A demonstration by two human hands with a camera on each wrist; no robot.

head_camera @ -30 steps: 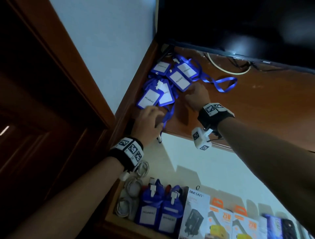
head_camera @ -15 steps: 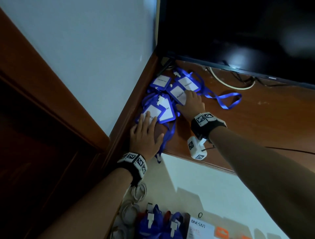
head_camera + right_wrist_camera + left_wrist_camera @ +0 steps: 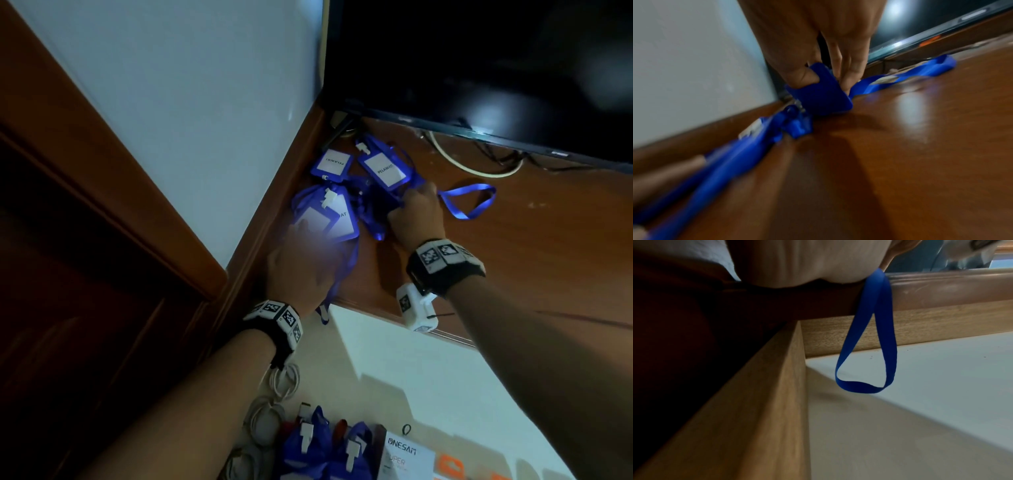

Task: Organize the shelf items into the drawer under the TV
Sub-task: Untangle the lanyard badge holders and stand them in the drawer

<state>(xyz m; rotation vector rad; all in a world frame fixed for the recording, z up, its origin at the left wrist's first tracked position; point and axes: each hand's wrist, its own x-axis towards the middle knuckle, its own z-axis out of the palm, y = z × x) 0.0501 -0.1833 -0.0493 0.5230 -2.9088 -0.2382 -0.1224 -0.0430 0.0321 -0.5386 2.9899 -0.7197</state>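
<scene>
- We have both hands on the shelf (image 3: 513,246) under the TV (image 3: 479,68), working through a heap of blue badges (image 3: 383,169) tucked into the corner by the wall (image 3: 188,102).
- Our right hand (image 3: 416,214) pinches one badge holder (image 3: 822,92) between thumb and fingers, tilting it up off the wood; we judge this is the start of a pick, since the flat holders give little edge to grab.
- Our left hand (image 3: 303,263) lies over the nearer badges (image 3: 329,216). It is blurred in the head view and the wrist view shows only the palm, so we cannot tell whether the fingers grip or merely press.
- A lanyard loop (image 3: 867,353) hangs off the shelf edge beneath that hand, above the open drawer (image 3: 777,402); another loop (image 3: 469,202) trails to the right.
- The straps look tangled, so lifting one badge may drag its neighbours.
- The drawer already holds upright badges (image 3: 329,448), coiled cables (image 3: 270,407) and a box (image 3: 407,459); we judge the sorting partly done, with this heap still to go.
</scene>
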